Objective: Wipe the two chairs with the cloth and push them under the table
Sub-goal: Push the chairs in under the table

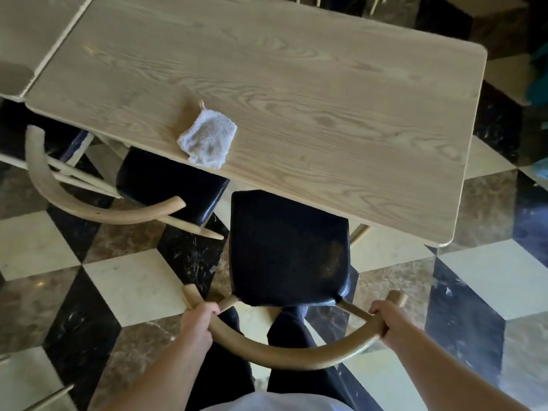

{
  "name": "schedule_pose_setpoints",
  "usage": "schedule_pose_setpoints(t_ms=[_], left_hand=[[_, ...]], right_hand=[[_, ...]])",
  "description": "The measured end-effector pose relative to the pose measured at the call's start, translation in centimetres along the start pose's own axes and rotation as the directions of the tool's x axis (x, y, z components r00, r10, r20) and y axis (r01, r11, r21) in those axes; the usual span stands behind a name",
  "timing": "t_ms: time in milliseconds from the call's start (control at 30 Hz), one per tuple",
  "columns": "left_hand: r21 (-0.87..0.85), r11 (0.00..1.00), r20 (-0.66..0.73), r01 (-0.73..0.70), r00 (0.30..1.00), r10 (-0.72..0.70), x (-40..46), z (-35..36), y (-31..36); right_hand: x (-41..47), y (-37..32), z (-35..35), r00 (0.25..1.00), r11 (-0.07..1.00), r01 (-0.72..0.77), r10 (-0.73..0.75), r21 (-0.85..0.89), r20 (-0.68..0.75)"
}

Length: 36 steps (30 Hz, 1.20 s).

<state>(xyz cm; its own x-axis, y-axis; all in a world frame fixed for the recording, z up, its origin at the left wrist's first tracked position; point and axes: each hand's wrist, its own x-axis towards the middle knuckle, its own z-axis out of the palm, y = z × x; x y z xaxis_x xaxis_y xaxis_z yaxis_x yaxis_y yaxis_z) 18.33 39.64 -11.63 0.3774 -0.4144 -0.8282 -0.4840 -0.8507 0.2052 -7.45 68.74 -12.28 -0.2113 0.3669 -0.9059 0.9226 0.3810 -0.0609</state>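
Observation:
A chair with a black seat (289, 250) and a curved wooden backrest stands right in front of me, the seat's far edge just under the light wooden table (341, 93). My left hand (197, 320) grips the left end of the backrest. My right hand (387, 321) grips its right end. A white cloth (207, 139) lies crumpled on the table near its front edge. The second chair (166, 185) stands to the left, its black seat partly under the table and its curved backrest sticking out.
Another light table (26, 40) adjoins on the left. The floor is a checkered pattern of black, brown and cream tiles (489, 277). My dark trouser legs stand just behind the chair. Dark furniture sits at the far right.

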Motion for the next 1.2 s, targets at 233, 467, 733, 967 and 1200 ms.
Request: schedule_pose_setpoints(t_ms=[233,467,733,967,1200], left_hand=[[-0.029,0.992,0.051,-0.125,0.991,0.127,-1.0,0.7,4.2],[0.016,0.983,0.147,-0.183,0.973,0.179,-0.2,2.8,10.1],[0.115,0.957,0.167,-0.266,0.955,0.245,0.6,6.6,15.6],[0.081,0.951,0.191,-0.297,0.941,0.278,0.8,9.2,17.9],[0.128,0.952,0.182,-0.279,0.950,0.254,1.2,10.4,19.3]], right_hand=[[-1.4,-0.4,0.2,0.999,0.995,0.033,-0.031,0.099,-0.014],[-1.2,-0.8,1.9,0.999,0.972,-0.009,0.020,0.234,-0.045],[-0.5,-3.3,3.1,0.994,0.956,0.011,0.023,0.294,-0.109],[0.4,-5.3,3.4,0.993,0.944,0.026,0.013,0.328,-0.115],[1.0,-6.5,3.7,0.994,0.931,0.008,0.032,0.366,-0.103]])
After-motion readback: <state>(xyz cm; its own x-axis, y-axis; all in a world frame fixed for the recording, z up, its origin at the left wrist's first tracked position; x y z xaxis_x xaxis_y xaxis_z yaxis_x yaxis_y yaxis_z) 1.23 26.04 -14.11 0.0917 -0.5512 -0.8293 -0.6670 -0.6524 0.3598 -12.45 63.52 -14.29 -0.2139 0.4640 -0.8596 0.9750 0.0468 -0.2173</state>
